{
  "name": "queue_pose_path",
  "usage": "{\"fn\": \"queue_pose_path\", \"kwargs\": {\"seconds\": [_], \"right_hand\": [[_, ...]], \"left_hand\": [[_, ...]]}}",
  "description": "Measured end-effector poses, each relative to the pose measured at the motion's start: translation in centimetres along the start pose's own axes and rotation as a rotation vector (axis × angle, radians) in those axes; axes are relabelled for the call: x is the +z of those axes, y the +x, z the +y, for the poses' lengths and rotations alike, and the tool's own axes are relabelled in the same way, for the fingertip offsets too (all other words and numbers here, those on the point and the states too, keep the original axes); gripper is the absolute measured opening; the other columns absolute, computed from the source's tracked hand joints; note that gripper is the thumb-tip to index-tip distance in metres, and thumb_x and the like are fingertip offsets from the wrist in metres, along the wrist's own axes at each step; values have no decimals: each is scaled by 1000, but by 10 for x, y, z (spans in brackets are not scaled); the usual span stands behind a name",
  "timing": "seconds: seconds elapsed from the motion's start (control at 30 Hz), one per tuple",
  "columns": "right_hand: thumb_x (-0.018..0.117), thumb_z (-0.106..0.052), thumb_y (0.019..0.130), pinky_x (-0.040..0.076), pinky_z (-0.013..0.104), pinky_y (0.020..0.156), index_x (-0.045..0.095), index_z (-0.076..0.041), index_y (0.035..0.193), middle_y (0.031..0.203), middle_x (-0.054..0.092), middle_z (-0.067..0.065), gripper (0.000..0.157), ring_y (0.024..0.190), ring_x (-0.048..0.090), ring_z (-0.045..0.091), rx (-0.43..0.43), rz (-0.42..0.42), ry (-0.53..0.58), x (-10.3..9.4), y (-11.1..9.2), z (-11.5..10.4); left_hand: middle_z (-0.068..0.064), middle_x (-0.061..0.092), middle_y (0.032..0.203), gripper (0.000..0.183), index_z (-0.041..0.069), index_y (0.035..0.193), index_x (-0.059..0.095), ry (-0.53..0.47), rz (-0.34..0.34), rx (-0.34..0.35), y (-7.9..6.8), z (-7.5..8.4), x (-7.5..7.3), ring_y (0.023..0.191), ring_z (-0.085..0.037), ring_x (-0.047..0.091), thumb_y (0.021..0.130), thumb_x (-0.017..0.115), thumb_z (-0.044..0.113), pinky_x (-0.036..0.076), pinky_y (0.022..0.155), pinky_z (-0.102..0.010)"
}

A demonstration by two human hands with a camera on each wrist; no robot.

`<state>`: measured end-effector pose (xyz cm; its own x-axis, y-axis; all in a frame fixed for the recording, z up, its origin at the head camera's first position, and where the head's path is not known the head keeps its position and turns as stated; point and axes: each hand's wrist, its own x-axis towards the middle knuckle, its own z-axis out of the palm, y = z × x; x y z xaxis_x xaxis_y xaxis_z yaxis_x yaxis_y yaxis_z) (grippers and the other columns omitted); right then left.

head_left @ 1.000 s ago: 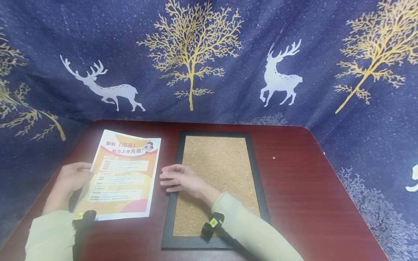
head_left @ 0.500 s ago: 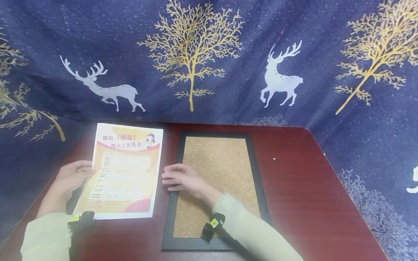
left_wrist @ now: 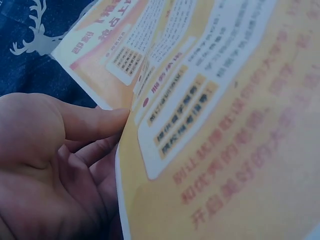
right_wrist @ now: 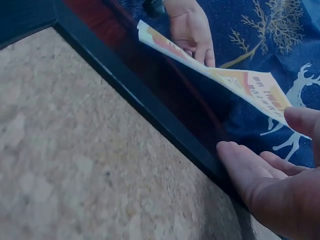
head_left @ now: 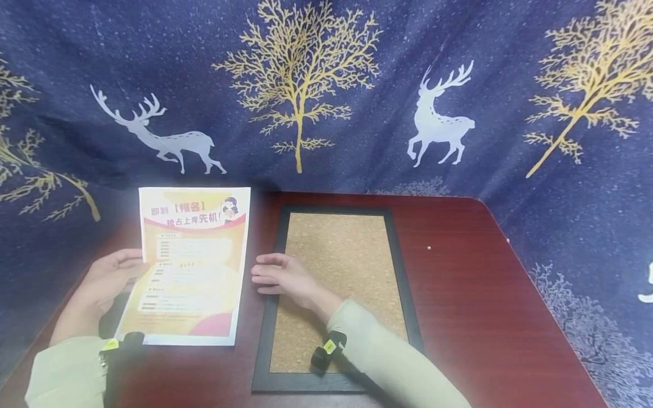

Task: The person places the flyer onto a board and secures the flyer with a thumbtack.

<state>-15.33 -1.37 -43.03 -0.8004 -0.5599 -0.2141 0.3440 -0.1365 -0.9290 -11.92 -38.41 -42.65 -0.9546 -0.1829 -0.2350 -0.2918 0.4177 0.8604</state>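
Note:
A printed flyer (head_left: 191, 283) in orange, pink and white stands raised above the left part of the table. My left hand (head_left: 104, 277) pinches its left edge, thumb on the printed face; in the left wrist view the sheet bends beside the thumb (left_wrist: 95, 122). My right hand (head_left: 288, 280), fingers extended and slightly spread, hovers over the left border of a black-framed cork board (head_left: 342, 249). In the right wrist view there is a gap between the right hand's fingertips (right_wrist: 227, 150) and the flyer (right_wrist: 250, 90). Nothing is between those fingers.
The dark red table (head_left: 474, 294) has rounded far corners. A tiny pale speck (head_left: 429, 247) lies right of the board. Behind hangs a blue cloth (head_left: 342, 153) with white deer and golden trees. Small black cameras (head_left: 321, 357) sit on both wrists.
The flyer's top edge has risen and the sheet has come more upright, shifting slightly left with my left hand. My right hand has stayed nearly in place.

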Motion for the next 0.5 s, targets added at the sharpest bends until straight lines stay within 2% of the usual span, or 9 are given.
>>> {"fn": "queue_pose_path", "kwargs": {"seconds": [0.23,0.43,0.5], "right_hand": [[67,-11,96,60,41,82,58,4,132,114,71,17,40,103,71,33,18,-14,16,6,4,0],[68,-9,95,61,41,77,61,1,128,109,73,14,35,96,73,32,11,28,-4,10,5,-1],[68,-7,95,61,41,75,64,0,124,104,73,14,30,93,73,31,3,39,-18,10,5,-2]], "left_hand": [[27,65,92,56,-8,140,42,-63,-55,59,1,-1,2,83,-7,71,100,65,23,60,71,-29],[25,67,95,32,12,125,53,-107,-91,105,-1,1,6,85,-7,70,98,67,21,59,72,-27],[24,67,96,29,15,124,53,-110,-97,113,-2,2,7,85,-7,70,98,67,20,59,72,-26]]}}
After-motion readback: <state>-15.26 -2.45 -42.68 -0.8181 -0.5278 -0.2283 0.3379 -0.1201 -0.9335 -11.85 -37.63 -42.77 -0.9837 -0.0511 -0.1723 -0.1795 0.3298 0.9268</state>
